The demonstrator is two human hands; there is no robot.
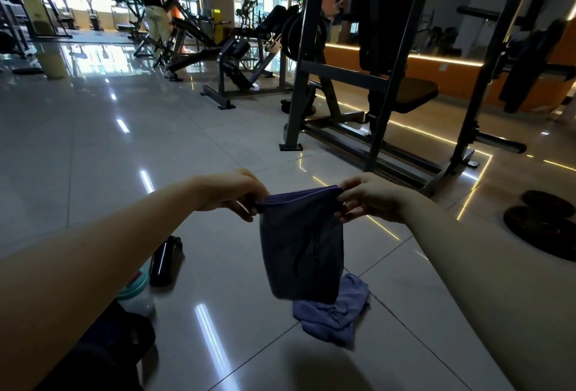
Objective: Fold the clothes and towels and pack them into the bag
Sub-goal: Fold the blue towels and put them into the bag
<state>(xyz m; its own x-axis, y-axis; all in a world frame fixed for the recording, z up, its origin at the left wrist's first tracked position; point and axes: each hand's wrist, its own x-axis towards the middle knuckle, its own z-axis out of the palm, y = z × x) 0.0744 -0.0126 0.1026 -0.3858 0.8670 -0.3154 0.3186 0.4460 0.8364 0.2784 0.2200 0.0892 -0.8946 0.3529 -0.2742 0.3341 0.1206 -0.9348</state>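
Two bare forearms reach in from the lower corners, uncovered from the frame edge to the wrist, with no sleeve cuff showing. The left hand (232, 195) and right hand (372, 199) wear no gloves. No watch, band or ring shows on either wrist or on the visible fingers. The dim light hides finer detail.

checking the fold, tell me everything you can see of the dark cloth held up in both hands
The dark cloth is navy-purple, soft-looking fabric, folded over with layered edges along its top. It hangs upright in the air, pinched at the top corners by the left hand and right hand. A faint curved mark runs down its front. It touches only the hands, above a crumpled lighter towel on the floor.
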